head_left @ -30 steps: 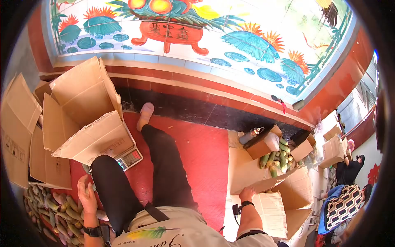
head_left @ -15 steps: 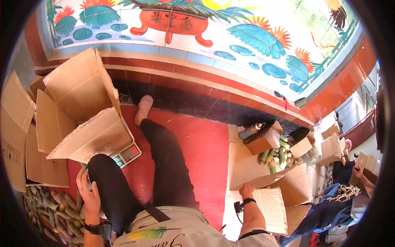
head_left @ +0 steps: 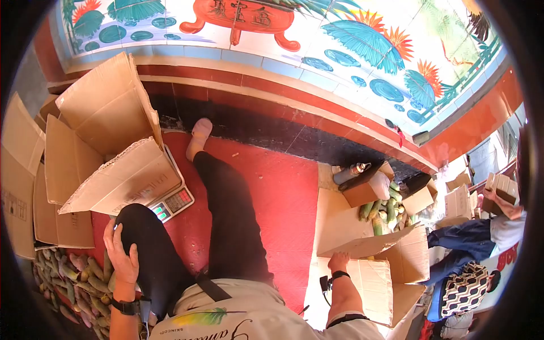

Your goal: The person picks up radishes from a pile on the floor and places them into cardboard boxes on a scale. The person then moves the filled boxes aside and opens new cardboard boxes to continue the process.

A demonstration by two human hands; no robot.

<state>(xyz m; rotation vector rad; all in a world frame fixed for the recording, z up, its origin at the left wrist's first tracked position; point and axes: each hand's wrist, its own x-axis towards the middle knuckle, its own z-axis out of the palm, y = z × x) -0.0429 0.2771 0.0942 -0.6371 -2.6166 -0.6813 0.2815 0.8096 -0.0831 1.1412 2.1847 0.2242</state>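
Now: left hand [head_left: 122,258] open, fingers spread, flat against the raised knee [head_left: 141,226], holding nothing. Just below and outside it, the pile [head_left: 71,280] of long green-purple vegetables lies loose on the floor [head_left: 272,192]. Right hand [head_left: 339,262] is down at the near box [head_left: 371,289], fingers curled on its top edge where a flap [head_left: 368,243] folds out. Grip or mere lean: cannot tell. The flap hides that box's inside.

Risks, as judged:
- Weight through the right hand could buckle the thin cardboard edge and let the hand slip.
- The pile sits close to the left arm, so a shift of the body could roll pieces away.
- The big box [head_left: 107,170] lies tipped over the scale [head_left: 173,203], flaps open, contents not visible. A nudge from the knee just beside it could slide it or upset the scale.

Containers outward:
- A brown box [head_left: 362,192] by the wall has a bottle [head_left: 351,171] at its top.
- Green vegetables [head_left: 382,212] are heaped beside it, among open boxes.
- At far right, 1 other person [head_left: 470,249] holds a small box [head_left: 501,190].
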